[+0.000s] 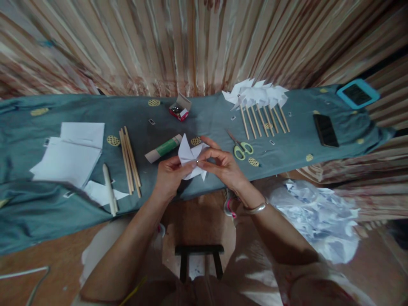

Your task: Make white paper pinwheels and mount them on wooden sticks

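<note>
Both my hands pinch a white paper pinwheel [188, 158] over the near edge of a table covered in grey-blue cloth [38, 212]. My left hand [170, 175] grips its lower left side. My right hand [223, 163] holds its right side, with fingertips meeting at the pinwheel's centre, where something small and shiny shows. Just behind lie a green glue stick [164, 148] and green-handled scissors [241, 148].
Several finished pinwheels on wooden sticks [259, 106] lie at the back right. Loose sticks [130, 160], white paper sheets [70, 155] and a white pen [109, 189] lie left. A small open red box [180, 108], a black phone [325, 130] and a blue tablet [357, 94] are here too. Paper scraps [315, 216] lie on the floor.
</note>
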Tool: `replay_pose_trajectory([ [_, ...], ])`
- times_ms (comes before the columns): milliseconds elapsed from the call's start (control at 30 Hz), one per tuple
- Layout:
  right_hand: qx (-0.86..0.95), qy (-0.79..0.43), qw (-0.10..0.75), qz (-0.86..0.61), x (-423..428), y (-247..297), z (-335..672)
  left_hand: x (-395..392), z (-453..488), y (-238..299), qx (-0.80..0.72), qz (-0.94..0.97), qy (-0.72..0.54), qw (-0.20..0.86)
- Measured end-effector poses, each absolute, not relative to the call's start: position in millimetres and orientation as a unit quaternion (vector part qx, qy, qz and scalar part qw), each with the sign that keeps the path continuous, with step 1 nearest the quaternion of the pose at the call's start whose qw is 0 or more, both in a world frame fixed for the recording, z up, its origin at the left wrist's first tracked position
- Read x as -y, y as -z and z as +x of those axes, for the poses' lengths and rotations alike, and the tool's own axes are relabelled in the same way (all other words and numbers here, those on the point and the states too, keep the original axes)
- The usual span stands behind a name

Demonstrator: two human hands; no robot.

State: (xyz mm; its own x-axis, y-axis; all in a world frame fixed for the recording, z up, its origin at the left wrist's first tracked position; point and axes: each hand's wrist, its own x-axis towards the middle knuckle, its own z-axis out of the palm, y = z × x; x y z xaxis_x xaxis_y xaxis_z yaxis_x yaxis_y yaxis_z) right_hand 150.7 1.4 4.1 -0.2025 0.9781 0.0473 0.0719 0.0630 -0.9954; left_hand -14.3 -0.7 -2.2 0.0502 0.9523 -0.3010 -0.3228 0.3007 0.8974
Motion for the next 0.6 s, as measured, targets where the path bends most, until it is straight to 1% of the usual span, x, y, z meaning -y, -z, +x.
replay_pose_trajectory([
  [333,0.567,-0.494,0.466,-0.467,0.3,-2.5,149.1,2.4,-15.5,10.2,-0.465,0.324,-0.49,0.662],
  [600,0.56,-0.46,0.483,-0.492,2.3,-4.9,149.9,1.9,-10.1,2.7,-0.462,0.27,-0.501,0.68],
])
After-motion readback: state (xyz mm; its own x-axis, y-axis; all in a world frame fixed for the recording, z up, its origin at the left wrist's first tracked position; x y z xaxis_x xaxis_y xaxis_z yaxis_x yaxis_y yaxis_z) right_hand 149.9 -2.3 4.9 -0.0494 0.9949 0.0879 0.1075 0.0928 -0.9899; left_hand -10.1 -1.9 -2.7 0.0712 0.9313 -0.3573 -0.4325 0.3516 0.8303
